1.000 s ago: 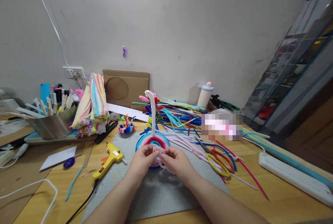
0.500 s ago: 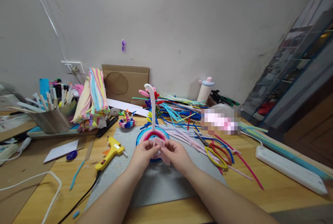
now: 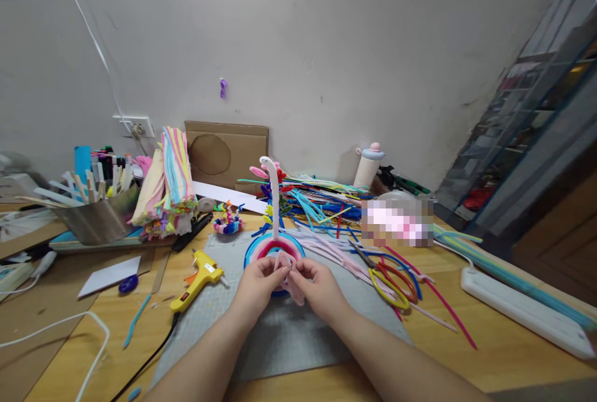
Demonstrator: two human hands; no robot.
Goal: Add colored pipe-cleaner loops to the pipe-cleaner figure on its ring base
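Note:
My left hand (image 3: 258,285) and my right hand (image 3: 318,282) meet at the middle of the grey mat. Both pinch a folded pale pink pipe cleaner (image 3: 295,290), bent into loops, between thumbs and fingers. Right behind my fingers lies a round coil of blue, pink and white pipe cleaners (image 3: 254,247), partly covered by my hands. A white pipe-cleaner stem (image 3: 275,203) with a curved top rises upright from behind the coil's middle. Pink, red and yellow pipe-cleaner shapes (image 3: 280,177) show around that stem.
A yellow hot glue gun (image 3: 200,277) lies left of the mat (image 3: 289,346). Yellow-and-orange-handled scissors (image 3: 389,287) rest at the right among loose pipe cleaners (image 3: 326,246). Further out are a white power strip (image 3: 522,308), a metal container of sticks (image 3: 100,218) and a pale bottle (image 3: 367,165).
The whole view has shifted slightly, with things sitting a little lower in the picture. My fingers still pinch the pink pipe cleaner, whose loops have turned slightly.

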